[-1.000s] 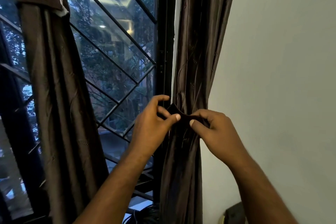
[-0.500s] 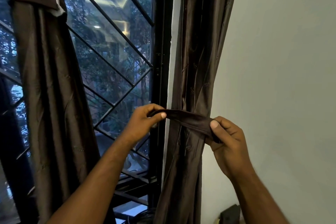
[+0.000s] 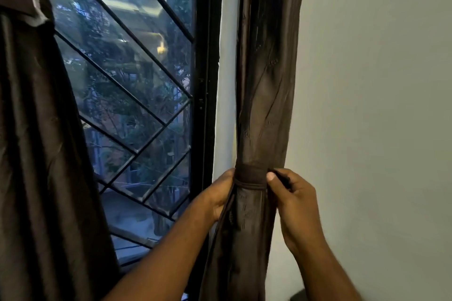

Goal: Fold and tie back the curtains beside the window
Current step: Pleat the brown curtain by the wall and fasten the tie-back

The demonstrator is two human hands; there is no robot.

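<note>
Hanging far left is the left curtain (image 3: 36,154), then the window (image 3: 127,75). Left hand (image 3: 217,194) curls round the right curtain (image 3: 266,92), fingers hidden behind it; tie (image 3: 250,176) wraps it snug; right hand (image 3: 294,203) pinches the tie's end.

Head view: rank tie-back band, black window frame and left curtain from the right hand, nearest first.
1. tie-back band: pinched by right hand, around right curtain.
2. black window frame: just left of that curtain.
3. left curtain: far left.
</note>
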